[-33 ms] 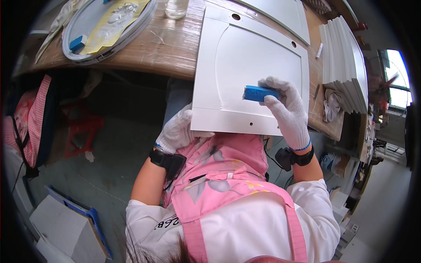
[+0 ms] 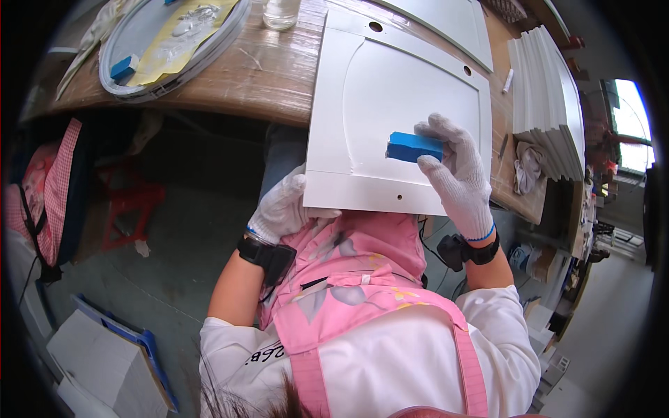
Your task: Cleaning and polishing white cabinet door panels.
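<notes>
A white cabinet door panel [image 2: 397,90] with a framed, recessed face lies in front of me, its near edge over my lap. My left hand [image 2: 282,209], in a white knit glove, grips its near left corner, fingers under the edge. Above the lower right part of the panel, my gloved right hand [image 2: 456,167] holds a blue sanding block [image 2: 412,147] between thumb and fingers. The block is held tilted, with a lighter blue upper face showing. Whether it touches the panel is hard to tell.
A round grey lid-like tray [image 2: 115,70] at the far left bears yellow sandpaper [image 2: 171,52] with white paste, plus another blue block [image 2: 124,67]. A glass jar [image 2: 280,14] stands beside it. Stacked white panels [image 2: 550,104] and a crumpled cloth [image 2: 529,167] are on the right.
The blue block has tipped in my right hand, so more of its upper face shows. My right fingers have shifted slightly upward. My left hand and the panel stay put.
</notes>
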Tool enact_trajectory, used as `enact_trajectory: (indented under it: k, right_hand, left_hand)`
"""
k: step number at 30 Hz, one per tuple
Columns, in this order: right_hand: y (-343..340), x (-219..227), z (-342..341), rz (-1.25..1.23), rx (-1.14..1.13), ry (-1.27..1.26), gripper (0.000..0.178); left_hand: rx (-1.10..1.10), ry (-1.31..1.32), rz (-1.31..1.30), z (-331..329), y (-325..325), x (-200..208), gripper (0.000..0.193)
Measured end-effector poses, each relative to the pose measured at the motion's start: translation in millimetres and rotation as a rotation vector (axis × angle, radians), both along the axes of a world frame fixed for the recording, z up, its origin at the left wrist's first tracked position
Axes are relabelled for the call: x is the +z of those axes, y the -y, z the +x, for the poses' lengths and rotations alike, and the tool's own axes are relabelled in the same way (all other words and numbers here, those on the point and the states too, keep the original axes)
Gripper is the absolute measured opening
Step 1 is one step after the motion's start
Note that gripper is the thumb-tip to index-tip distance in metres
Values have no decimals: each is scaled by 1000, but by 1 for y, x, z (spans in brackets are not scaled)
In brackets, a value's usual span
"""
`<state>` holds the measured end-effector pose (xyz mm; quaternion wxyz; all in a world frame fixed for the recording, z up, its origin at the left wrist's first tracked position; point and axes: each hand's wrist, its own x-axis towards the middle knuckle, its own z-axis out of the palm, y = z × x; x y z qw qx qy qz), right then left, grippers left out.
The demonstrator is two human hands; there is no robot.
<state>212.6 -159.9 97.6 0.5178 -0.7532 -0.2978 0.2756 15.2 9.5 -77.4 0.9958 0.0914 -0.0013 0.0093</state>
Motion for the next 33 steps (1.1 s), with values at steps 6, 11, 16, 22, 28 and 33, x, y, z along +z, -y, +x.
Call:
enact_trajectory:
  k: [6, 11, 16, 22, 28, 33]
  right_hand:
    - [-6, 11, 1, -17, 291, 820, 52]
    - [-8, -4, -14, -77, 512, 1038, 58]
    - [-12, -19, -23, -43, 546, 1154, 58]
    - [-15, -22, -28, -72, 547, 1204, 59]
    - [-15, -23, -31, -124, 599, 1225, 59]
    - [-18, -22, -31, -143, 600, 1237, 59]
  left_hand:
    - [42, -23, 20, 2, 2, 10, 65]
    - [49, -38, 16, 3, 2, 12, 67]
    - [41, -41, 14, 1, 2, 9, 68]
    - [20, -43, 38, 2, 1, 14, 75]
    - [15, -33, 37, 2, 0, 11, 75]
    - [35, -47, 68, 2, 1, 12, 70]
